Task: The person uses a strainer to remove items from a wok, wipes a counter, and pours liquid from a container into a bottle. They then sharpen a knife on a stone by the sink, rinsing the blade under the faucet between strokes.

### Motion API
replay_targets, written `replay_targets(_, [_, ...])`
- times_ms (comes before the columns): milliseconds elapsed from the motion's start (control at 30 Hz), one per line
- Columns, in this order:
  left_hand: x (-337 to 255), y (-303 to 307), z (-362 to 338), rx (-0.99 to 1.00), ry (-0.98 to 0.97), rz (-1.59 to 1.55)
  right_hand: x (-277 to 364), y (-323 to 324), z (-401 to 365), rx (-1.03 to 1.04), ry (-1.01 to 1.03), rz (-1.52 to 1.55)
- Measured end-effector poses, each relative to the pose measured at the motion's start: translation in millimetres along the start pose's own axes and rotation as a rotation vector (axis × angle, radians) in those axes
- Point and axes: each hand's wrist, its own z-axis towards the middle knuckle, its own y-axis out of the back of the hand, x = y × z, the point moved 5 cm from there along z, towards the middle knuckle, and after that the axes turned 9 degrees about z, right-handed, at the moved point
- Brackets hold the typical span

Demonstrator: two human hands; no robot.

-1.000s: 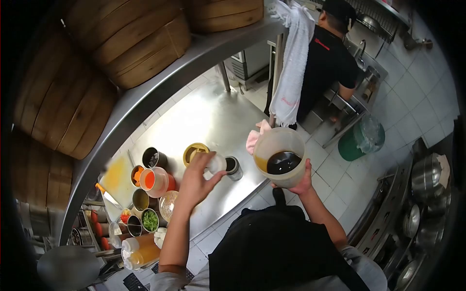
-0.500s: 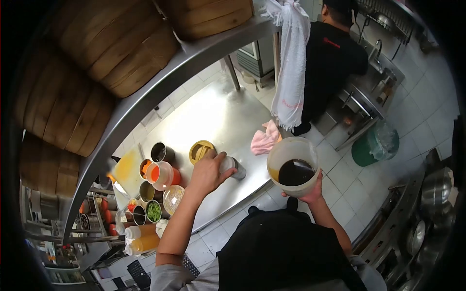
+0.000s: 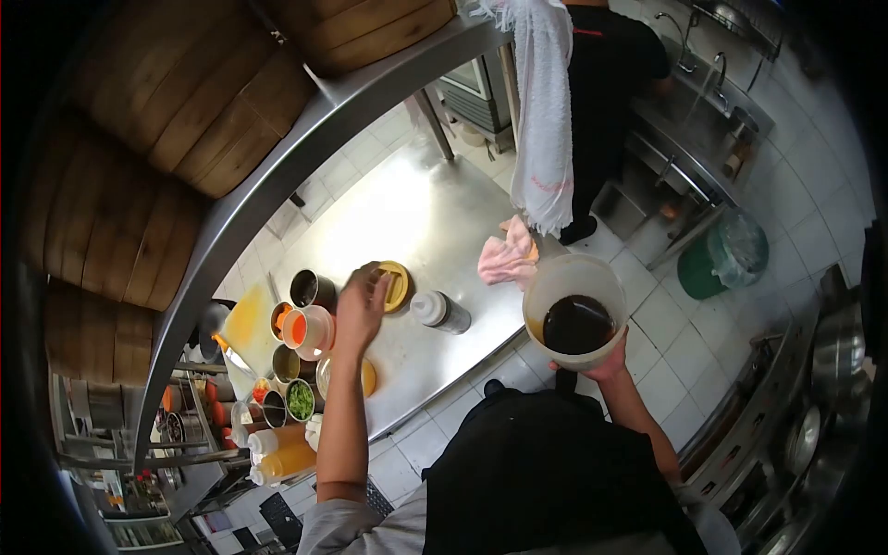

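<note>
My right hand (image 3: 608,359) grips a translucent plastic tub (image 3: 575,351) from below and the side; dark brown liquid lies in it. Over the steel table, my left hand (image 3: 361,301) is at the left side of a round yellow lid (image 3: 396,288), its fingers bent loosely and holding nothing that I can see. To the lid's right, a squeeze bottle (image 3: 441,312) with a pale cap lies on the tabletop. Just left of my left hand is a plastic container of orange-red sauce (image 3: 310,329). My left forearm partly hides a clear round container (image 3: 326,376).
Tins and tubs, one with chopped greens (image 3: 300,400), crowd the table's left end beside squeeze bottles (image 3: 277,465). Bamboo steamers (image 3: 185,83) fill the overhead shelf. A pink cloth (image 3: 508,256) lies near the table edge; a white towel (image 3: 544,120) hangs. Another person (image 3: 610,92) stands by the sink.
My left hand has let go of the squeeze bottle and moved left to the yellow lid. The tub stays in my right hand, and the view has shifted slightly.
</note>
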Motion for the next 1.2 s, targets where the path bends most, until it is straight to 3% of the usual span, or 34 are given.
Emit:
replay_targets(100, [80, -43, 26, 0.122, -0.232, 0.448, -3, -5, -5, 0.015, 0.037, 0.015])
replay_targets(167, [115, -75, 29, 0.213, -0.182, 0.458, -2, 0, -14, -0.023, 0.067, -0.039])
replay_targets(300, [127, -103, 48, 0.228, 0.017, 0.474, -5, 6, -37, -0.081, 0.163, -0.082])
replay_targets(367, [134, -118, 46, 0.084, -0.07, 0.534, -9, -3, -46, -0.106, 0.198, -0.048])
replay_targets(433, [164, -137, 53, 0.09, -0.134, 0.522, -13, -14, -52, -0.113, 0.221, 0.007])
replay_targets(500, [172, -131, 60, 0.16, -0.072, 0.469, -12, -16, -58, -0.081, 0.263, 0.014])
replay_targets(567, [194, -104, 75, 0.064, -0.037, 0.257, -4, -20, -66, -0.053, 0.299, 0.027])
replay_targets(633, [184, -54, 78, -0.13, -0.033, 0.41, 5, -21, -73, -0.027, 0.28, 0.043])
replay_targets(700, [97, 28, 49, 0.111, 0.208, 0.227, 21, -8, -84, -0.043, 0.297, 0.003])
replay_targets(733, [45, 67, 15, 0.143, 0.042, -0.069, 28, -6, -90, -0.033, 0.309, 0.01])
replay_targets(767, [10, 94, -3, 0.125, -0.153, 0.01, 37, -7, -95, -0.022, 0.317, 0.013])
replay_targets(833, [-75, 135, -50, 0.287, -0.287, 0.011, 58, -5, -102, 0.007, 0.343, 0.012])
replay_targets(867, [-145, 144, -83, 0.212, -0.453, -0.038, 71, 17, -109, -0.074, 0.392, -0.022])
replay_targets(900, [-214, 139, -109, 0.138, -0.613, -0.087, 81, 31, -117, -0.158, 0.437, -0.05])
replay_targets(933, [-252, 123, -120, 0.178, -0.666, -0.217, 87, 6, -121, -0.118, 0.407, -0.082])
replay_targets(967, [-281, 103, -120, 0.072, -0.732, -0.28, 93, -11, -125, -0.074, 0.372, -0.088])
replay_targets(1000, [-293, 67, -110, 0.175, -0.697, -0.425, 101, -21, -128, -0.026, 0.351, -0.048])
replay_targets(1033, [-308, 38, -112, 0.243, -0.658, -0.294, 109, -29, -130, 0.023, 0.334, -0.008])
replay_targets(1067, [-340, 8, -109, 0.319, -0.83, -0.225, 119, -29, -135, 0.027, 0.332, -0.013])
replay_targets(1100, [-380, -20, -116, 0.415, -0.78, -0.294, 131, -24, -141, -0.018, 0.357, -0.029])
replay_targets(1133, [-408, -47, -114, 0.399, -0.948, -0.22, 140, -22, -148, -0.066, 0.384, -0.041])
replay_targets(1200, [-458, -87, -118, 0.436, -1.0, -0.12, 158, -43, -156, -0.041, 0.386, -0.1])
